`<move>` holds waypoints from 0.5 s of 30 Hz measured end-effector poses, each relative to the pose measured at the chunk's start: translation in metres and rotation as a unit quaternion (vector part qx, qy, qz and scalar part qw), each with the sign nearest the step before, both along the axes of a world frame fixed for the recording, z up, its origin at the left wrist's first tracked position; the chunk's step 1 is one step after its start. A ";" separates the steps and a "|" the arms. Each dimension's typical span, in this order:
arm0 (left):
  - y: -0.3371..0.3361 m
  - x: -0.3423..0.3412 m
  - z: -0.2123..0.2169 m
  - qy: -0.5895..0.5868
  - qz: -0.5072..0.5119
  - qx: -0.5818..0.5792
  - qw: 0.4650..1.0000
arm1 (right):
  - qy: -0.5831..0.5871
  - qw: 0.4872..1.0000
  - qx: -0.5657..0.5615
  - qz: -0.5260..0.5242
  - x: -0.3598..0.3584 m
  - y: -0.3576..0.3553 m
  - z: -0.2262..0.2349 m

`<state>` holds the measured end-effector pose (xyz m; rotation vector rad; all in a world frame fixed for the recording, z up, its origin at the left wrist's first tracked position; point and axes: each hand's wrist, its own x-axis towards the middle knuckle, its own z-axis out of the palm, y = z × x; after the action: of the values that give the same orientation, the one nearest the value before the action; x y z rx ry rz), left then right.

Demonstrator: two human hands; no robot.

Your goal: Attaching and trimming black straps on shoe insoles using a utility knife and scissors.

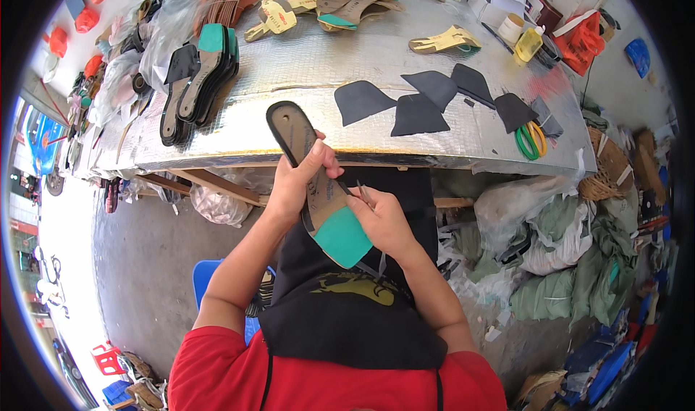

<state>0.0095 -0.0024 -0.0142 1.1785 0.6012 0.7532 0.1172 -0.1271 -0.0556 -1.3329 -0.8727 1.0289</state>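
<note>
- The left hand [293, 183] is closed round the middle of a shoe sole [318, 194], thumb across its upper face, fingers curled under its left edge.
- The right hand [384, 219] pinches a small metal tool [364, 192] between thumb and fingertips, its tip touching the sole's right edge; the palm rests against the heel end.
- The sole is long and narrow, held above the lap just in front of the table edge, toe pointing up and away toward the table, heel toward the body.
- Its face is tan-brown with a thin black rim round the toe; the heel carries a teal patch [340, 237]. There are small markings on the tan part, too small to make out.
- Below the hands lies a black apron [347, 317] over a red shirt.
- The table [326, 70] has a silvery, quilted-looking cover. On it, near the hands, lie dark grey cut pieces [416, 110]; to their right, green-and-yellow scissors [531, 139].
- At the table's left stands a stack of similar soles [199, 81] with teal heels.
</note>
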 end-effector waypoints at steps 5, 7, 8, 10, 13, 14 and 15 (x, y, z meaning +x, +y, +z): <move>0.000 -0.021 -0.001 -0.023 -0.078 -0.043 0.996 | -0.111 0.994 -0.010 0.006 -0.002 0.006 0.004; 0.001 -0.033 -0.002 -0.006 -0.073 -0.020 0.997 | -0.099 0.995 -0.007 0.017 -0.004 0.009 0.004; 0.004 -0.039 -0.002 -0.011 -0.060 -0.043 0.997 | -0.065 0.998 -0.007 0.026 -0.004 0.012 0.004; 0.013 -0.052 0.000 -0.046 -0.059 -0.138 0.988 | -0.015 1.000 0.009 0.024 -0.005 0.018 0.004; 0.032 -0.070 0.003 -0.129 0.061 -0.298 0.944 | -0.096 0.988 0.068 -0.100 -0.004 0.021 0.008; 0.036 -0.079 0.004 -0.136 0.087 -0.286 0.944 | -0.082 0.983 0.105 -0.126 -0.004 0.021 0.010; 0.039 -0.086 0.004 -0.142 0.113 -0.280 0.943 | -0.070 0.976 0.141 -0.151 -0.005 0.018 0.011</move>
<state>-0.0764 0.0368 -0.0105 0.4690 0.6565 0.8551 0.1125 -0.1087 -0.0442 -1.2579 -0.8529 0.5588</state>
